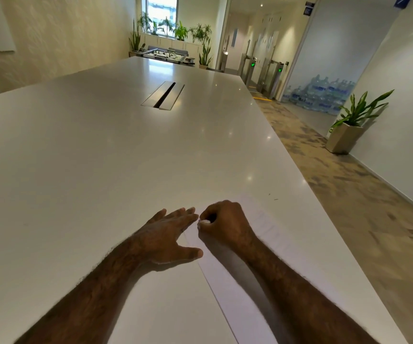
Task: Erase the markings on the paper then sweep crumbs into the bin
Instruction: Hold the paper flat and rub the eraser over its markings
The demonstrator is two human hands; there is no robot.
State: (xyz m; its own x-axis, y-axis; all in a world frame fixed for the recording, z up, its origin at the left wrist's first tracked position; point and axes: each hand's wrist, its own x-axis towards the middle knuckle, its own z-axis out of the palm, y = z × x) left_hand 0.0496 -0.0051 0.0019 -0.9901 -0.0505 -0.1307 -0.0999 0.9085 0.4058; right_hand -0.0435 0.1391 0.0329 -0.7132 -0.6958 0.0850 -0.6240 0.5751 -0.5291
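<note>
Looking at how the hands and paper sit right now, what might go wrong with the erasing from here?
1. The left hand lies flat mostly beside the paper, touching only its edge, so rubbing may shift or crease the sheet.
2. The paper lies near the table edge, so crumbs may fall to the floor.
3. The right hand covers the small white eraser, hiding progress.

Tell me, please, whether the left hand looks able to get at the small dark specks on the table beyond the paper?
Probably not directly: the specks lie beyond the right hand, which sits between them and the left hand.
</note>
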